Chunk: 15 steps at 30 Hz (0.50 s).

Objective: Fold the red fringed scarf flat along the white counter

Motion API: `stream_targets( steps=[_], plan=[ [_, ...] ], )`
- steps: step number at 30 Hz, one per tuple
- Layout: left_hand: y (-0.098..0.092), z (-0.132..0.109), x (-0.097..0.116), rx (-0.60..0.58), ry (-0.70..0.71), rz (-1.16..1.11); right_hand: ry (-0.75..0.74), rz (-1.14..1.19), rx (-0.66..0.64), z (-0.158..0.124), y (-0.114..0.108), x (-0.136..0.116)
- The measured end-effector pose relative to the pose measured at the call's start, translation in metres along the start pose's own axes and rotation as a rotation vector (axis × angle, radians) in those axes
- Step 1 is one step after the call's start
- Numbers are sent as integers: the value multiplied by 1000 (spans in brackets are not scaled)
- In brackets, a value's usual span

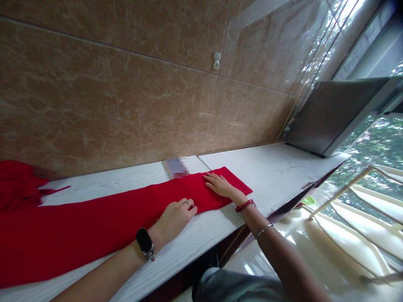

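a long strip of red cloth [110,218] lies flat along the white bench [267,167], running from the left margin to a straight-cut end right of centre. the right hand [220,186] rests palm down near that end, its grip spread, the fingers extended over the cloth and pointing toward the wall [94,92]. the left hand [174,218] is set farther left, at the near edge of the strip; its fingers are curled (whether this grip pinches the fabric, one cannot tell). the left wrist bears a dark-faced watch [144,240], and a ring [187,204] sits on one finger; the right wrist bears a red bracelet [244,205], with a silver bangle [264,231] higher on the forearm. behind the strip, between it and the wall, is a small blurred object [176,167], its detail obscured. at far left, a bunch of red cloth [17,184] is heaped, a thin red cord [58,190] trailing from it onto the bench. a small white figure [217,60] is fixed to the brown tiles; a large grey box [340,113] stands at the bench's far end.
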<state>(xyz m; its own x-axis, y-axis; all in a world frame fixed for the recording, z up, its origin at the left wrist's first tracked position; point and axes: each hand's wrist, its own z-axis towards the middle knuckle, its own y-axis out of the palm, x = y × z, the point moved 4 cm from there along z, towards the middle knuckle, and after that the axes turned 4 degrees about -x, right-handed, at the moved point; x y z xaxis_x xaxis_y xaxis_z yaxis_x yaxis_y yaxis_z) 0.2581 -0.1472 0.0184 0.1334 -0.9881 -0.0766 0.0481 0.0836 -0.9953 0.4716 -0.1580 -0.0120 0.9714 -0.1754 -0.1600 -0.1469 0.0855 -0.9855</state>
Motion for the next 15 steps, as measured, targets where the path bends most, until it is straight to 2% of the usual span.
stream_targets(
  steps=[5,7,9,13,15],
  plan=[
    [-8,-10,-4,-60,99,-62,-20,22,22,-3,-1,3],
    [-14,-11,-10,-71,152,-155,-38,36,41,-4,-6,3],
    [-16,-9,-22,-64,145,-250,-55,46,75,-1,-15,0],
    [-7,-2,-54,76,-160,-196,-70,33,95,28,-37,-14],
    [4,-1,-63,87,-283,-141,-77,15,59,50,-44,-23]
  ],
)
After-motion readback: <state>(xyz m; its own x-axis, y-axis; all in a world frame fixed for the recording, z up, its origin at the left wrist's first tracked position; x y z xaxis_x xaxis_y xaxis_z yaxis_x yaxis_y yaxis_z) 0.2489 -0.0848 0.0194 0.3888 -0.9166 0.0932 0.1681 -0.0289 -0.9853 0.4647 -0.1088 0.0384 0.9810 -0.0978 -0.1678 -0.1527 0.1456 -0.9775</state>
